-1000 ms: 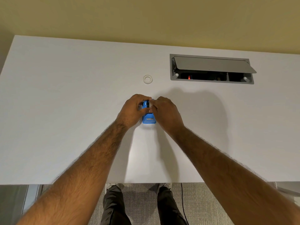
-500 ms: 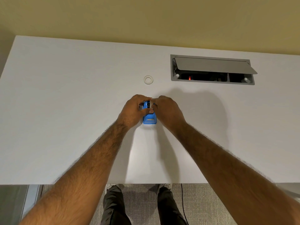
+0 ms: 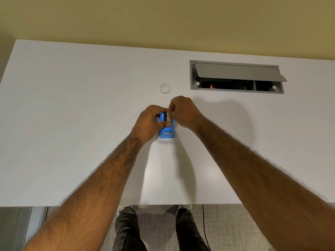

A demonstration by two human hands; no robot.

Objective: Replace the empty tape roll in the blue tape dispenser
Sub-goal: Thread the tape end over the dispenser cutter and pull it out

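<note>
1. Though seen only in part, nearest of all and well on the near side of the blue tape dispenser [image 3: 166,134]: two legs in dark trousers [image 3: 126,230] and pale shoes [image 3: 123,208] on grey carpet [image 3: 159,223]. Also a thin black cable [image 3: 204,227] on the floor, somewhat to the dispenser's right.
2. Reaching in toward the dispenser from the near side: two bare forearms, crossing the near edge of the white table [image 3: 72,124] and closing in on the dispenser from left and right.
3. Flat on the table between the two hands: the dispenser itself, lying lengthwise away from the person. Near end bare, with a small grey bar on top and a black wheel toward the far end.
4. On the dispenser's left side: the left hand [image 3: 149,122], wrapped round the body, thumb laid across the top, fingers curled over the far part.
5. At the dispenser's far right corner: the right hand [image 3: 184,112], fingers curled, thumb and forefinger pinched on a pale piece [image 3: 169,118] at the far end. Too small to tell whether loose tape or part of a roll. Both hands close together over the dispenser's far end.
6. Just beyond the dispenser, apart from both hands: a small white ring [image 3: 165,92] lying flat on the table.
7. Farther off, beyond the dispenser and to its right: a grey cable box [image 3: 235,90] sunk into the table, lid [image 3: 237,72] propped open, a small red light [image 3: 211,86] inside.
8. Farthest from the dispenser: a plain yellowish wall [image 3: 163,20].
</note>
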